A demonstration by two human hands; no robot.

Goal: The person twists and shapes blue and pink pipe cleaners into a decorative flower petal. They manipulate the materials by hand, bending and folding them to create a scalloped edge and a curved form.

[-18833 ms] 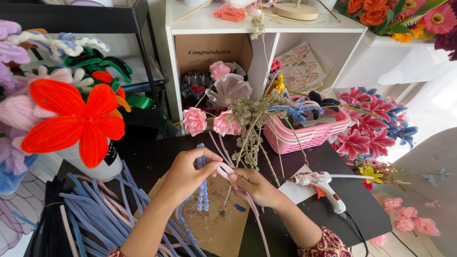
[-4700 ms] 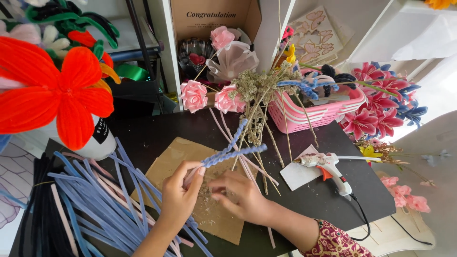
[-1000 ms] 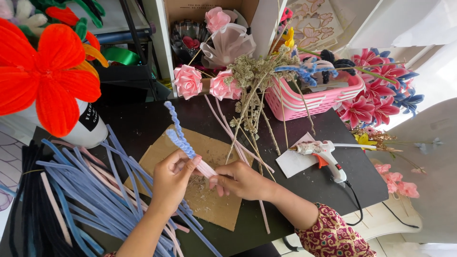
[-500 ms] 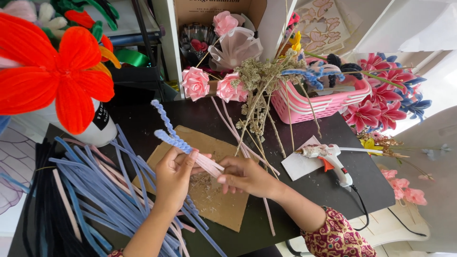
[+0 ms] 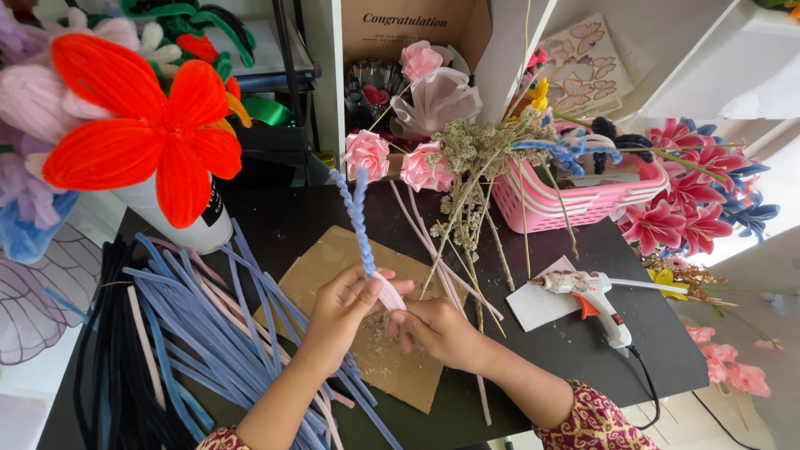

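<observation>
Blue twisted stem — over black table

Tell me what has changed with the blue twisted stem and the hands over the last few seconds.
The blue twisted stem swung from pointing right, over to the upper left, and now stands nearly upright. Both the left hand and the right hand kept hold at its pink lower end over the cardboard sheet. The glue gun, pink basket and the loose blue stems stayed put.
</observation>
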